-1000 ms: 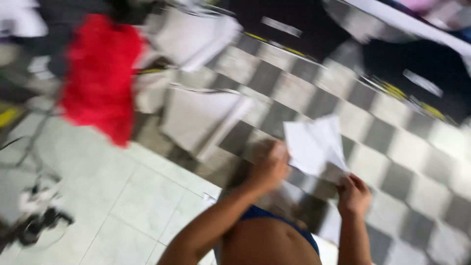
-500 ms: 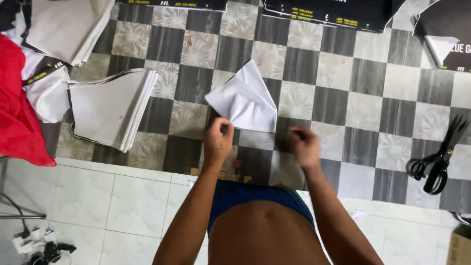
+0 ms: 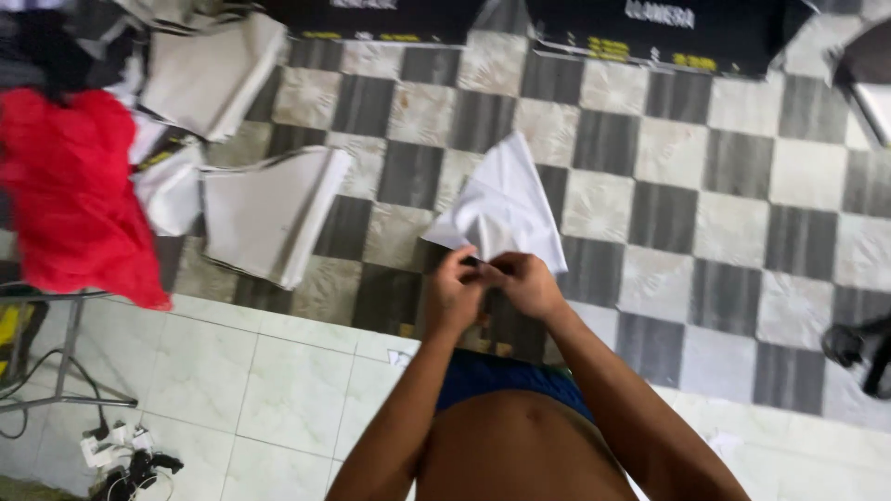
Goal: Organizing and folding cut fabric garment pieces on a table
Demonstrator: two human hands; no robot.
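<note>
Since half a second ago my hands have come together: they were apart at the near edge of the white fabric piece (image 3: pixel 506 206), and now they meet at its lower corner. From my head camera, my left hand (image 3: pixel 454 295) and right hand (image 3: pixel 525 281) touch each other, fingers pinched on the cloth's near edge, both clamped on it. The fabric piece fans out away from me over the black-and-white checkered mat (image 3: pixel 705 176), pointed end farthest. To my left lies a stack of white cut pieces (image 3: pixel 269 218), and beyond it a red cloth (image 3: pixel 74 195) hangs over a metal stand. Black scissors (image 3: pixel 858 348) sit at the right edge.
</note>
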